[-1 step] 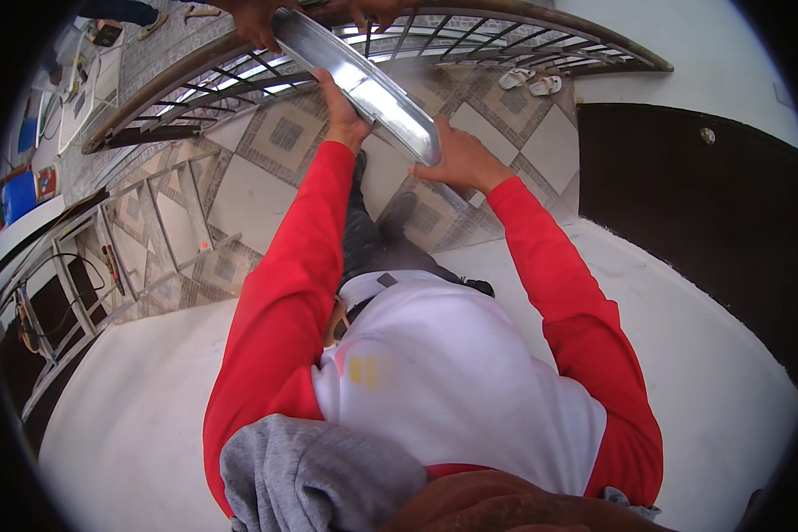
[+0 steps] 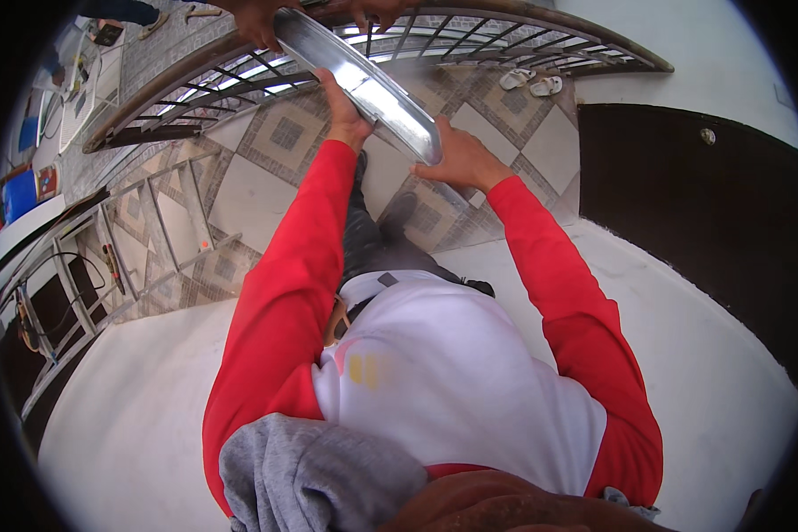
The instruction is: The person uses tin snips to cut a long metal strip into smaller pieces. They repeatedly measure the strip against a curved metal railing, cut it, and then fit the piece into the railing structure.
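Observation:
A long, shiny metal channel (image 2: pixel 363 84) slants from the railing at the top toward the middle of the view. Its near end is in my right hand (image 2: pixel 466 157), the thumb underneath and the fingers over the edge. My left hand (image 2: pixel 346 111) grips its left side farther along, fingers partly hidden by the metal. At the far end, another person's hand (image 2: pixel 255 22) holds the channel across the railing. That person's other hand (image 2: pixel 379 12) is by the rail's top.
A curved railing (image 2: pixel 496 13) with dark bars crosses ahead. An aluminium ladder (image 2: pixel 155 222) with a cable and tools stands at left. White sandals (image 2: pixel 545 86) lie on the patterned tile floor (image 2: pixel 270 199) near the railing. A dark door (image 2: pixel 674 204) is at right.

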Action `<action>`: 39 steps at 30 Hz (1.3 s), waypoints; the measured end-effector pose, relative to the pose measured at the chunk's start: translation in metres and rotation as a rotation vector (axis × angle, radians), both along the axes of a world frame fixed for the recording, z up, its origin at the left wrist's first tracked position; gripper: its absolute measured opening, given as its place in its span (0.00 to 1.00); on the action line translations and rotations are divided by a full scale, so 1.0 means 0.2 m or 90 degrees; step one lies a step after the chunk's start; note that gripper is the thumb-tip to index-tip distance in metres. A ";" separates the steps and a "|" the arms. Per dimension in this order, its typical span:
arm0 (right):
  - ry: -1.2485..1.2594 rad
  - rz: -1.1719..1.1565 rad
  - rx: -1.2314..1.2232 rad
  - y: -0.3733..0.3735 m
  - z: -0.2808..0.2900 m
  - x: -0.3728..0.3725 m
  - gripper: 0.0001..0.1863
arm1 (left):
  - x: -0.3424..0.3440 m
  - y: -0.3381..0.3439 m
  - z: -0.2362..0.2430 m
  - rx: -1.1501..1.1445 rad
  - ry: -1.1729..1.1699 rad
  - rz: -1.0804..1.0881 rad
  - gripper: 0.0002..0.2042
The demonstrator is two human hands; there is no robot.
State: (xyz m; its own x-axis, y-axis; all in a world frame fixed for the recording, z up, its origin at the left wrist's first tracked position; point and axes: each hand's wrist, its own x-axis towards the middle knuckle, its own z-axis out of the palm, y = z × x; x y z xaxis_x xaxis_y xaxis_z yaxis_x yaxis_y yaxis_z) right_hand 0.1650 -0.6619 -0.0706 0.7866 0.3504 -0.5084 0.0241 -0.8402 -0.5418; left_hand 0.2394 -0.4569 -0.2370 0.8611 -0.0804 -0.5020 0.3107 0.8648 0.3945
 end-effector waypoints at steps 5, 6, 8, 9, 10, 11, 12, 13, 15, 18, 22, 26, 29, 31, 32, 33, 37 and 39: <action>-0.001 -0.011 -0.029 0.03 -0.02 -0.03 0.39 | -0.04 0.00 0.03 -0.020 -0.052 -0.009 0.53; 0.015 -0.011 -0.018 0.03 -0.03 -0.02 0.40 | -0.04 0.00 0.04 -0.009 -0.034 -0.009 0.53; 0.020 -0.005 -0.019 0.03 -0.06 0.05 0.44 | 0.00 -0.01 0.05 0.037 -0.064 -0.008 0.54; 0.032 -0.001 -0.033 0.02 -0.07 0.06 0.47 | 0.01 -0.02 0.05 0.010 -0.035 -0.002 0.53; 0.053 -0.002 -0.066 0.01 -0.08 0.06 0.51 | 0.01 -0.04 0.06 -0.007 -0.031 0.003 0.52; 0.022 0.003 -0.064 0.00 -0.08 0.06 0.53 | 0.01 -0.05 0.06 -0.026 -0.026 0.010 0.52; -0.001 0.004 -0.078 -0.01 -0.08 0.06 0.55 | 0.00 -0.06 0.08 0.013 -0.007 0.037 0.47; -0.022 0.007 -0.082 -0.01 -0.08 0.05 0.58 | -0.03 -0.06 0.09 0.052 0.013 0.063 0.42; -0.038 0.008 -0.069 -0.04 -0.07 0.04 0.62 | -0.08 -0.03 0.12 0.120 -0.012 0.036 0.33; -0.058 0.017 -0.042 -0.07 -0.07 0.05 0.65 | -0.16 0.09 0.16 0.170 -0.061 -0.106 0.22; -0.056 0.012 -0.053 -0.06 -0.10 0.07 0.67 | -0.15 0.15 0.17 0.210 -0.083 -0.173 0.20; -0.033 0.018 -0.048 -0.06 -0.11 0.04 0.65 | -0.17 0.11 0.14 0.177 -0.067 -0.121 0.24; 0.000 0.013 0.025 -0.07 -0.09 0.07 0.64 | -0.15 0.06 0.13 -0.004 -0.036 0.014 0.35; 0.067 -0.002 0.032 -0.07 -0.06 0.10 0.63 | -0.09 0.02 0.13 -0.077 -0.050 0.056 0.43; 0.086 -0.003 0.047 -0.07 -0.05 0.12 0.63 | -0.05 -0.01 0.13 -0.072 -0.076 0.045 0.46; 0.107 -0.006 0.057 -0.08 -0.03 0.13 0.62 | -0.01 -0.03 0.13 -0.067 -0.102 0.035 0.49; 0.080 0.002 0.122 -0.08 -0.01 0.14 0.62 | 0.02 -0.09 0.16 -0.007 -0.056 0.093 0.51; 0.072 0.006 0.128 -0.07 -0.02 0.14 0.62 | 0.02 -0.09 0.17 -0.012 -0.052 0.110 0.51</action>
State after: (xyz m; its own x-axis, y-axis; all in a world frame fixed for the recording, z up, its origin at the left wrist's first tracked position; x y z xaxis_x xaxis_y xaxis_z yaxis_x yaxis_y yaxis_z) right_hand 0.1936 -0.6768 -0.0736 0.7247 0.4605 -0.5125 -0.0390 -0.7152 -0.6978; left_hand 0.2435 -0.4755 -0.2025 0.9008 0.0633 -0.4297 0.1244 0.9103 0.3949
